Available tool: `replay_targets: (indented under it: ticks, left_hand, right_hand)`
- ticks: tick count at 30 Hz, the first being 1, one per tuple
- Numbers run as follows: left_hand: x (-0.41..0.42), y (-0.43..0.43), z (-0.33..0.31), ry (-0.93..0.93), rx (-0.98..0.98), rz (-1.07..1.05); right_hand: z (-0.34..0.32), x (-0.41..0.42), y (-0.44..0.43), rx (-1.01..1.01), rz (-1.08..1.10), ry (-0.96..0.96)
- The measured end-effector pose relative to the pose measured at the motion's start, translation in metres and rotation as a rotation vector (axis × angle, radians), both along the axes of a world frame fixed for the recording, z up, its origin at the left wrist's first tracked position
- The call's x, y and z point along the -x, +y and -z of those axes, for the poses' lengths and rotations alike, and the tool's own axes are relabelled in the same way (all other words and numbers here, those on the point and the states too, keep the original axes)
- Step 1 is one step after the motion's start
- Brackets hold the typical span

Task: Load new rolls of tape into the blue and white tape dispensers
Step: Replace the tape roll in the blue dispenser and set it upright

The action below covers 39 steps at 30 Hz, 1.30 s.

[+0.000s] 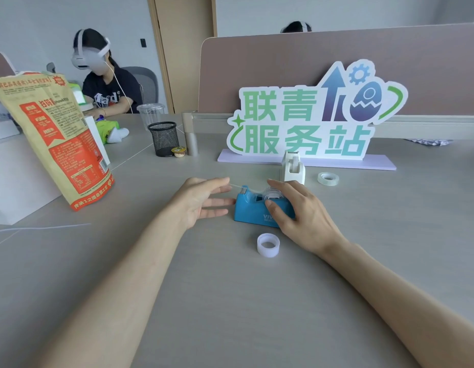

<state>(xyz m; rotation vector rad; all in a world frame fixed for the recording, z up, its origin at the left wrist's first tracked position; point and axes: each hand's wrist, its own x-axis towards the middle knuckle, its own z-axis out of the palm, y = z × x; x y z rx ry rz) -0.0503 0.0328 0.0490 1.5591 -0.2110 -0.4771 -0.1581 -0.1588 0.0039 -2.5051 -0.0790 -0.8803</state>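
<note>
Gripping the blue dispenser [253, 212] mid-counter [230, 301], the right hand [302, 211] has fingers over the top and thumb on the near side. Left hand [201, 203]: fingers spread, nearly straight, at the tape strip [238, 186]; cannot tell if pinched. White dispenser [293, 167] stands just behind.

Blue dispenser [253, 209], white dispenser [293, 167] — black mesh cup [163, 139]

Your right hand [302, 211] holds the nearer dispenser [250, 213], with your left hand [201, 201] just to its left. One tape roll [268, 245] lies in front of it and the other dispenser [293, 167] sits behind (spare roll [328, 179] on that one's right). The sign [310, 115] is furthest back.
</note>
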Motion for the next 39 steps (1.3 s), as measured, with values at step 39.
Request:
replay_targets:
  ticks: [39]
  left_hand:
    - [0.000,-0.016,0.028,-0.294,-0.417,-0.126]
  right_hand:
    - [0.000,0.000,-0.001,0.000,0.002,0.017]
